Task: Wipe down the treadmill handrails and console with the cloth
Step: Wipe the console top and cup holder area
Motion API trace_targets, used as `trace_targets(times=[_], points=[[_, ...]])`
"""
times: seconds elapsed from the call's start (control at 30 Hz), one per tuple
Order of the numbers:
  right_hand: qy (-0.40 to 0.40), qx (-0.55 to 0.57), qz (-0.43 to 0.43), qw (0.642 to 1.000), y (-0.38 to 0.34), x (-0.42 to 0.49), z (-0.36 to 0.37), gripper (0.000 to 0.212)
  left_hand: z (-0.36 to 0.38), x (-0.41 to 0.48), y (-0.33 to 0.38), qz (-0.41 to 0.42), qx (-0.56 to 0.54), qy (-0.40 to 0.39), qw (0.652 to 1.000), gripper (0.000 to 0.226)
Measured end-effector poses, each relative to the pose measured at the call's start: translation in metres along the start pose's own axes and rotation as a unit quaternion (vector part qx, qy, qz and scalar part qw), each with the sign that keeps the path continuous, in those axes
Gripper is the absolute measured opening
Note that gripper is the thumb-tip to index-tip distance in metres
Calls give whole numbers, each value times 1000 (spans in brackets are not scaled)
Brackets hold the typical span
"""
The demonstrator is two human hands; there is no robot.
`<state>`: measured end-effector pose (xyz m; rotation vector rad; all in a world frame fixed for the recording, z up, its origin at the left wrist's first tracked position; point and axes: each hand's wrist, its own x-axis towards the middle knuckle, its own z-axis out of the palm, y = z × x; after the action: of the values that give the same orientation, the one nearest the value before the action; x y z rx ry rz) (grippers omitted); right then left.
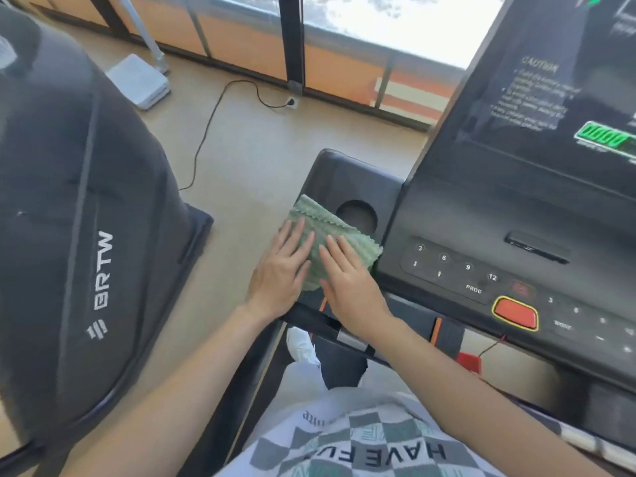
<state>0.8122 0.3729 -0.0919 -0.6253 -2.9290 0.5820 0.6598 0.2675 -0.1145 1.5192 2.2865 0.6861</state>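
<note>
A green cloth (pixel 323 228) with zigzag edges lies flat on the left wing of the black treadmill console (pixel 481 215), beside a round cup holder (pixel 356 213). My left hand (pixel 282 270) presses on the cloth's left part with fingers spread flat. My right hand (pixel 347 280) lies palm down on its right part, fingers extended. Both hands rest on top of the cloth rather than gripping it. The left handrail (pixel 320 321) with an orange stripe and metal sensor runs under my wrists. To the right sit the keypad (pixel 454 268) and the lit screen (pixel 568 98).
A red stop button (pixel 515 313) and a red safety clip (pixel 468 361) sit at the console front. A second dark machine marked BRTW (pixel 75 218) stands close on the left. A black cable (pixel 213 122) trails over the floor toward a window wall. A white scale (pixel 139 80) lies beyond.
</note>
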Motion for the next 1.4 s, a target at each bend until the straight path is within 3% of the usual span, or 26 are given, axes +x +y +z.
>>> trace_targets(times=[0.1,0.37,0.7,0.9,1.1,1.23,1.4], points=[[-70,-63,29,995,-3,1,8,59,-1,10,-9,5,-11,-17,1000,56],[-127,-77,86,985,17,59,-8,66,-7,78,-24,-6,-92,-79,993,60],[-149,-117,139,972,70,125,-45,67,-19,176,-15,-15,-102,-132,986,58],[-160,-130,205,957,92,149,-55,67,-16,219,-13,-7,-52,-174,983,52],[-160,-217,147,952,73,104,-46,72,-15,175,-5,41,42,-142,988,54],[-142,-147,132,970,57,64,-38,69,-11,125,-16,107,91,-126,982,57],[-121,-156,84,977,34,19,-30,64,-8,73,-9,145,134,-104,975,53]])
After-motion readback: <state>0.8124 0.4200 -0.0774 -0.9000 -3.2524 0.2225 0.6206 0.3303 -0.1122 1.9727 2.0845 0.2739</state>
